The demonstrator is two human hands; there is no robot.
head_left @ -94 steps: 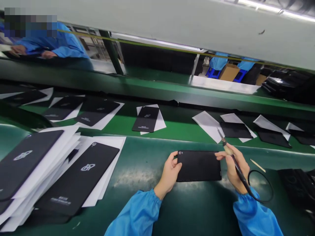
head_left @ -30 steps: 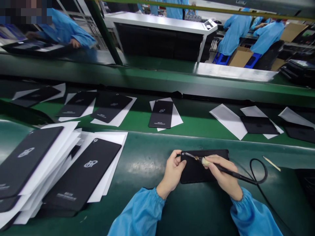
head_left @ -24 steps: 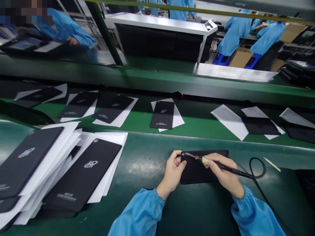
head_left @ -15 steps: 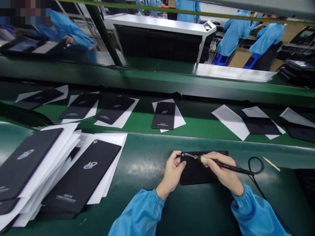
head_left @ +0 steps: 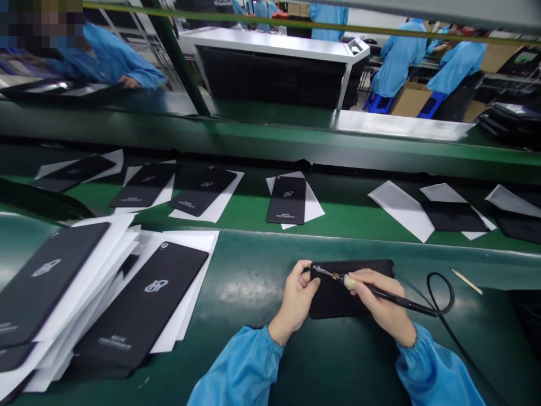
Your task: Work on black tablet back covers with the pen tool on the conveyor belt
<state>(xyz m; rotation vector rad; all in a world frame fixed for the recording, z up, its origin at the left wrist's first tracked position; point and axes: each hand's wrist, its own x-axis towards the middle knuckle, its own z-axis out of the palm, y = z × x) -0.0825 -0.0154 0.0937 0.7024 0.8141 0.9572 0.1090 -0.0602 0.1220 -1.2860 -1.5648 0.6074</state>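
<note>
A black phone back cover (head_left: pixel 338 296) lies flat on the dark green bench in front of me. My left hand (head_left: pixel 296 299) grips its left end, fingers curled round the edge. My right hand (head_left: pixel 382 307) is closed on a thin black corded pen-like tool (head_left: pixel 389 293). The tool's metal tip (head_left: pixel 318 269) rests at the cover's top left corner, close to my left thumb. Its black cord (head_left: pixel 442 296) loops to the right.
Stacks of black covers on white sheets (head_left: pixel 139 299) lie at my left. A green conveyor belt (head_left: pixel 338 211) beyond carries more covers (head_left: pixel 287 200) and white sheets (head_left: pixel 399 208). A thin stick (head_left: pixel 465 280) lies at right. People in blue coats (head_left: pixel 397 56) work behind.
Three seconds ago my right hand held the tool upright at the cover's right end; it has since laid the tip at the top left corner. Belt items have drifted slightly right.
</note>
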